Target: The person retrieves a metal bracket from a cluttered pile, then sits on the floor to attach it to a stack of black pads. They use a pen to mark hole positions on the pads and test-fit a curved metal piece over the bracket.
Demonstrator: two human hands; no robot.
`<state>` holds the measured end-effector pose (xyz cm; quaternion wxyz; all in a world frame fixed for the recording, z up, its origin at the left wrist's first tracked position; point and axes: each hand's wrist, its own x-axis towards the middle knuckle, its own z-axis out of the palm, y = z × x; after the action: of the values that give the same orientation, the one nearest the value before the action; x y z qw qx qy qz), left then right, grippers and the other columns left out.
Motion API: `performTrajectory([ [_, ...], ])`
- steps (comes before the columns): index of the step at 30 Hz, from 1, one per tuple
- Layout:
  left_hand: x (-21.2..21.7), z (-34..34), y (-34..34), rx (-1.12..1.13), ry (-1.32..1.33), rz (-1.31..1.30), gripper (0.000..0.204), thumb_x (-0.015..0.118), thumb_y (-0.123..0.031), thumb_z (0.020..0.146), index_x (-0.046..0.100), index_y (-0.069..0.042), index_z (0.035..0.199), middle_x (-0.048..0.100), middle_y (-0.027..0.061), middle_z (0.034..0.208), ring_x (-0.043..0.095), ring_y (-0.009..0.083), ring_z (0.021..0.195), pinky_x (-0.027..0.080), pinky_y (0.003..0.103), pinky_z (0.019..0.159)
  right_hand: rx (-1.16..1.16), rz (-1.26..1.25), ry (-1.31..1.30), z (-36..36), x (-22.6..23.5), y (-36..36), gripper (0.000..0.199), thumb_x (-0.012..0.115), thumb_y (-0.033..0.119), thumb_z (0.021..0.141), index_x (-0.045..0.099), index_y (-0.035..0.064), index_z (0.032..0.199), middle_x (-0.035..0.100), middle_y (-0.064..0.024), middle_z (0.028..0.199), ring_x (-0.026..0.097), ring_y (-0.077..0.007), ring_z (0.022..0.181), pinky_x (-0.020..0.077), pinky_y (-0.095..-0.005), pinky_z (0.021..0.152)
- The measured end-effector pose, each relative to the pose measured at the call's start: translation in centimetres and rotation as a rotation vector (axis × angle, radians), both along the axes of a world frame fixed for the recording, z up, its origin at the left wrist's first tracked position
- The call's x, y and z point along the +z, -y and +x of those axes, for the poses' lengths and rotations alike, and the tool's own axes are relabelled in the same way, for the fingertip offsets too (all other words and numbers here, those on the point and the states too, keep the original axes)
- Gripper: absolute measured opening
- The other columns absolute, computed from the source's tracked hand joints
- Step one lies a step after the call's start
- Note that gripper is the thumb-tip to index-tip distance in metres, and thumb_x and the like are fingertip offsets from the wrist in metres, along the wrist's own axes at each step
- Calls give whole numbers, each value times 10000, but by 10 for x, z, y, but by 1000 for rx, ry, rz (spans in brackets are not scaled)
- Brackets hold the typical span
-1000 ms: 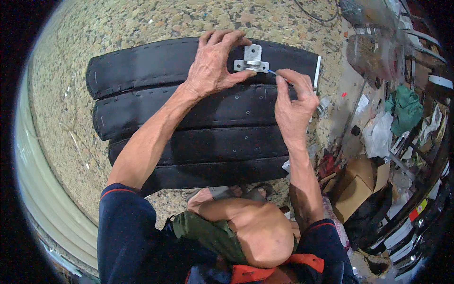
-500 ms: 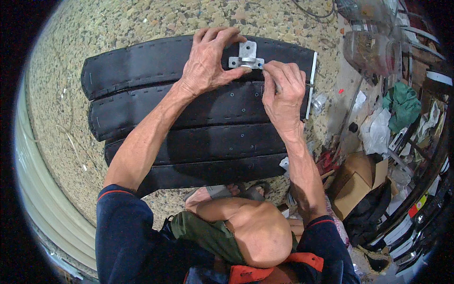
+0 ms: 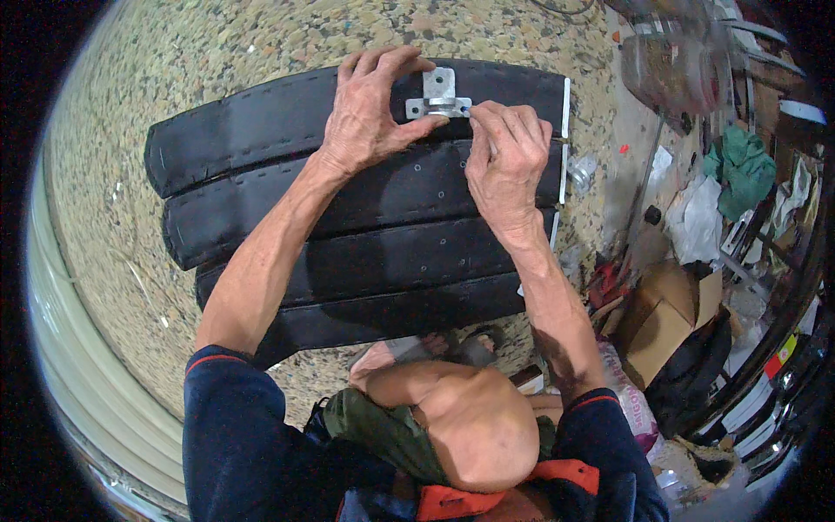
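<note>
A black ribbed panel (image 3: pixel 365 252) made of several padded strips lies flat on the speckled stone floor. A small grey metal bracket (image 3: pixel 439 94) sits on its top strip. My left hand (image 3: pixel 370 113) presses flat on that strip, thumb and fingers touching the bracket's left side. My right hand (image 3: pixel 504 161) is curled with its fingertips pinched at the bracket's lower right corner; what it pinches is hidden by the fingers. A white strip (image 3: pixel 565 139) runs down the panel's right end.
My bent knee (image 3: pixel 470 426) is below the panel. Clutter fills the right side: a brown cardboard box (image 3: pixel 665 317), a clear plastic jar (image 3: pixel 670 70), green cloth (image 3: pixel 739 170), a white bag (image 3: pixel 700 217) and a small metal part (image 3: pixel 580 172). Bare floor (image 3: pixel 217 70) lies left and beyond.
My right hand has moved left from the panel's right edge to the bracket, fingers now pinched at its corner. The left hand has stayed on the bracket.
</note>
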<state>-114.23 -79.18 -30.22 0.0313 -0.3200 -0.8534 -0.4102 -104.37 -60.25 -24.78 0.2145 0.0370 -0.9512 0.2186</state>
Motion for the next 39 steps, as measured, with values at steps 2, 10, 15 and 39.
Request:
performTrajectory([
  [2, 0, 0, 0, 0, 1, -4, 877, 948, -386, 752, 560, -65, 1471, 722, 68, 1364, 564, 338, 1381, 309, 559, 1254, -61, -118, -11, 9, 0, 5, 225, 777, -36, 843, 729, 53, 1044, 750, -83, 1049, 660, -302, 940, 454, -457, 827],
  [10, 4, 0, -2, -6, 13, -10, 770, 951, -345, 759, 615, -118, 1414, 730, 30, 1336, 574, 321, 1349, 355, 509, 1210, -130, -373, 109, 63, 33, -14, 135, 756, -50, 867, 710, 16, 976, 745, -147, 1086, 703, -361, 996, 548, -453, 896],
  [15, 4, 1, -1, -56, -37, -99, 654, 936, -345, 781, 709, -136, 1357, 710, 74, 1357, 568, 335, 1337, 383, 505, 1174, 292, -29, 377, 146, 82, -67, 326, 699, -74, 813, 657, -27, 1133, 640, -180, 1306, 680, -365, 1131, 569, -447, 988],
  [39, 31, 210, -241, -508, -143, 89, 399, 887, -353, 820, 801, -116, 1130, 710, 64, 1307, 540, 368, 1309, 393, 559, 1133, -447, -444, 324, 371, 70, -33, 157, 712, 132, 936, 727, -1, 1018, 699, -228, 991, 681, -455, 935, 539, -539, 834],
])
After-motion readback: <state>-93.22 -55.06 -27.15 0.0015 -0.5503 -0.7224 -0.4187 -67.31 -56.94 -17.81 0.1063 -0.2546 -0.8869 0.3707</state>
